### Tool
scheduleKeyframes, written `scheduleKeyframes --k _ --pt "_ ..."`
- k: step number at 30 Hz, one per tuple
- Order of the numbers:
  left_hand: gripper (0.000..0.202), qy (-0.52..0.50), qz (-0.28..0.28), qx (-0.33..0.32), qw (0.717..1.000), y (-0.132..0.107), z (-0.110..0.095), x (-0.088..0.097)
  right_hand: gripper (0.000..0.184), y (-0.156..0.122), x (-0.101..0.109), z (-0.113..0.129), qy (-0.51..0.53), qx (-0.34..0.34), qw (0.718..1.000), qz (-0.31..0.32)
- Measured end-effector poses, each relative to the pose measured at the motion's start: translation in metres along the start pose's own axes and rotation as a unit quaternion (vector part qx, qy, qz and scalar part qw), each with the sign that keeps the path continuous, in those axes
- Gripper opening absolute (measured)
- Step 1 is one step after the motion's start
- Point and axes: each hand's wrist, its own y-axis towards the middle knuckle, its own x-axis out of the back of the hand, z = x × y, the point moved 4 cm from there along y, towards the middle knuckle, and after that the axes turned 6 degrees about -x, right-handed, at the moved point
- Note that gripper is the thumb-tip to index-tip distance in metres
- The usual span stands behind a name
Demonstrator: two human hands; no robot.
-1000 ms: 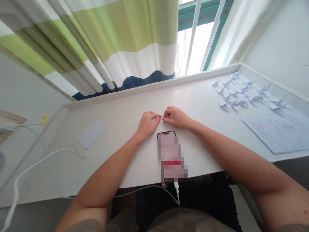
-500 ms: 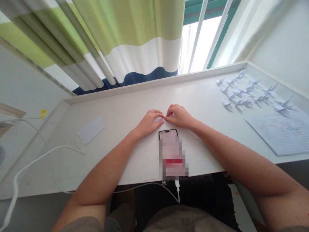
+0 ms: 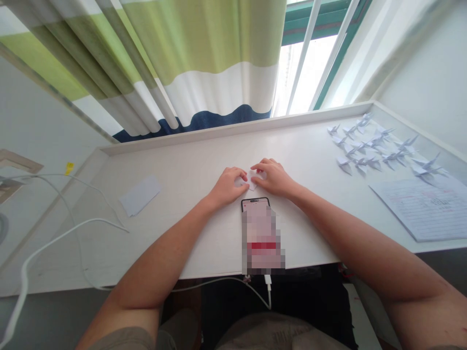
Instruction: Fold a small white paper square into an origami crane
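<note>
My left hand (image 3: 229, 183) and my right hand (image 3: 273, 176) meet over a small piece of folded white paper (image 3: 251, 180) lying on the white desk (image 3: 189, 214). Both hands have their fingers curled and pinched on the paper's edges, pressing it against the desk. Most of the paper is hidden under the fingers. Just in front of the hands lies a phone (image 3: 261, 233) with a white cable (image 3: 255, 291) plugged into its near end.
Several folded paper cranes (image 3: 375, 148) stand at the far right of the desk, with a lined sheet (image 3: 423, 204) in front of them. A blank paper slip (image 3: 140, 194) lies to the left. White cables (image 3: 54, 243) run across the left side. A striped curtain (image 3: 182, 63) hangs behind.
The hands stayed together on the paper, with the fingers shifting slightly and a bit more white paper showing between them. The view tilted a little.
</note>
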Motion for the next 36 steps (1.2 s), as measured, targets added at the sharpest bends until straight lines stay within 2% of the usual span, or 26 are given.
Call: scheduleKeyframes --k 4,7,15,19,27,32,36 --pt "0.025 0.017 -0.013 0.024 0.999 0.001 0.004 -0.003 0.025 0.000 -0.003 -0.003 -0.005 0.000 1.000 0.019" --pt "0.030 0.043 -0.025 0.038 0.998 0.002 0.006 -0.004 0.025 0.000 -0.004 -0.003 0.009 0.001 1.000 0.028" --pt "0.024 0.060 -0.032 0.034 0.997 0.003 0.008 -0.006 0.018 0.000 -0.002 0.003 0.060 -0.022 0.998 0.026" --pt "0.015 0.065 -0.044 0.017 0.997 0.003 0.007 -0.005 0.009 0.001 0.001 0.005 0.075 -0.003 0.997 0.015" --pt "0.014 0.103 -0.029 -0.036 0.994 0.000 0.004 -0.001 0.016 -0.003 0.007 -0.002 0.073 0.068 0.995 0.027" --pt "0.015 0.126 -0.018 -0.051 0.991 -0.002 0.001 -0.002 0.017 -0.007 0.012 -0.005 0.065 0.102 0.991 0.060" --pt "0.018 0.130 -0.014 -0.056 0.990 -0.001 0.001 -0.002 0.025 -0.007 0.015 -0.008 0.065 0.099 0.991 0.069"
